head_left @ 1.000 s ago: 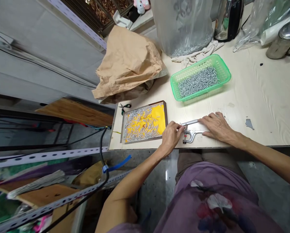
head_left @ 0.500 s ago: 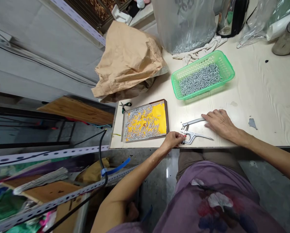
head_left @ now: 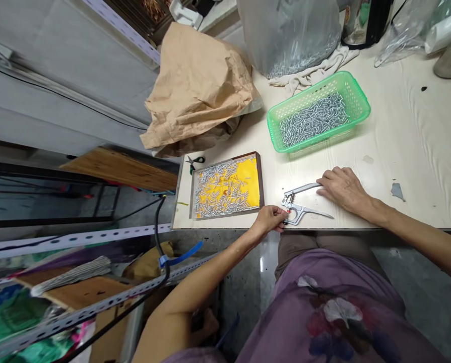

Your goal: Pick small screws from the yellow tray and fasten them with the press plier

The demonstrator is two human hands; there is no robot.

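Metal spring-loaded hand pliers (head_left: 303, 188) lie at the table's front edge, their two handles spread apart and pointing right. My right hand (head_left: 344, 190) holds the end of the upper handle between thumb and curled fingers. At the jaw end, my left hand (head_left: 268, 220) is closed in a pinch beside a small red spot; what its fingertips hold is too small to make out. Left of the pliers, a shallow tray (head_left: 262, 181) with a yellow bottom carries many small silver metal pins (head_left: 225, 201). Behind them stands a green plastic basket (head_left: 272, 128) of similar silver pieces (head_left: 312, 121).
Small scissors (head_left: 195, 162) lie behind the tray's left corner. A crumpled brown paper bag (head_left: 198, 91), a clear plastic bag (head_left: 289, 35) of metal pieces and a cloth (head_left: 312, 70) sit at the back. A shelf rail with a black cable (head_left: 159, 237) stands left of the table.
The camera view has shifted slightly. Both hands keep the same places at the pliers, and the handles stay spread.
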